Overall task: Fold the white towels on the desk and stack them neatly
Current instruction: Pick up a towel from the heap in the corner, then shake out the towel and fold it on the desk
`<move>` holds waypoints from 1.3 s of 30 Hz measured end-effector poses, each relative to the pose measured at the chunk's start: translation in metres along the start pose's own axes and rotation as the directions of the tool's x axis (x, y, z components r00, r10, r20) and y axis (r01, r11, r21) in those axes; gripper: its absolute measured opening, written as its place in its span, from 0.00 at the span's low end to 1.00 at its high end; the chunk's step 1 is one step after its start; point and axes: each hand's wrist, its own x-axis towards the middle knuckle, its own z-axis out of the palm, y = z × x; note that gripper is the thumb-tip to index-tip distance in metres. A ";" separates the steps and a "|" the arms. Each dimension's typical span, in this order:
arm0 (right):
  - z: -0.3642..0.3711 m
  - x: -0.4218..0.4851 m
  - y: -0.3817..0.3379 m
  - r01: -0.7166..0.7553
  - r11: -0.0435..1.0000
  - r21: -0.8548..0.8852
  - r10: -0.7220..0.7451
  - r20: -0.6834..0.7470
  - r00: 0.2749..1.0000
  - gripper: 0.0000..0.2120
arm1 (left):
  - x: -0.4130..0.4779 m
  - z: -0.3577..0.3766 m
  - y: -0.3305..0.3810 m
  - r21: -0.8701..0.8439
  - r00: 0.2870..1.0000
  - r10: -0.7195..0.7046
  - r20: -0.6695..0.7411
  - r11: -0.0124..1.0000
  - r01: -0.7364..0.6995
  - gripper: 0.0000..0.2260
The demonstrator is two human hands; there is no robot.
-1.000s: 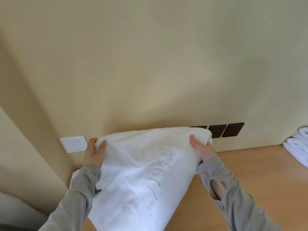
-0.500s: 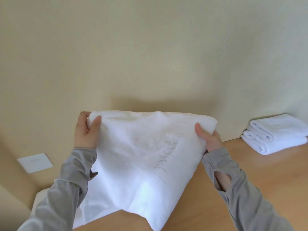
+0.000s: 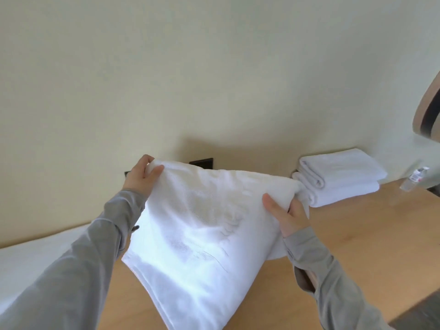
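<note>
— What sort of place is this?
— A hotel room or a bedroom, by the look of it. A pale wooden desk [image 3: 357,234] stands against a plain cream wall [image 3: 214,79], with dark socket plates [image 3: 201,163] in the wall just above the desk's back edge.
— What else?
— A stack of folded white towels [image 3: 340,177] sits at the back of the desk. A small water bottle [image 3: 412,179] is at its far right. What seems to be white bedding [image 3: 35,253] lies just left of the desk.
</note>
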 end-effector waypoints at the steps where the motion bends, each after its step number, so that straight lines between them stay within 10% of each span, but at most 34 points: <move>1: -0.015 0.004 0.007 -0.013 1.000 -0.001 0.013 -0.005 1.000 0.12 | 0.002 0.022 0.000 0.038 1.000 -0.011 0.011 0.999 0.011 0.05; 10: -0.105 0.032 0.117 -0.361 0.932 -0.014 0.358 -0.101 0.928 0.18 | -0.048 0.179 -0.051 0.313 0.891 -0.353 0.287 0.913 0.261 0.32; 20: -0.166 0.034 0.158 -0.611 0.775 -0.160 0.575 -0.223 0.787 0.20 | -0.140 0.150 -0.121 0.326 0.728 -0.686 -0.004 0.687 0.649 0.29; 27: -0.220 0.105 0.141 -0.481 0.722 -0.498 0.228 -0.485 0.844 0.10 | -0.148 0.144 -0.142 0.145 0.492 -0.864 -0.109 0.476 0.868 0.37; 35: -0.196 0.195 0.167 -0.534 0.281 -0.798 0.602 -0.286 0.745 0.22 | -0.136 0.157 -0.155 -0.073 0.362 -0.929 -0.071 0.367 0.927 0.37; 39: -0.175 0.198 0.174 -0.449 0.151 -0.880 0.728 -0.208 0.653 0.28 | -0.132 0.157 -0.156 -0.026 0.438 -0.895 -0.082 0.441 0.897 0.30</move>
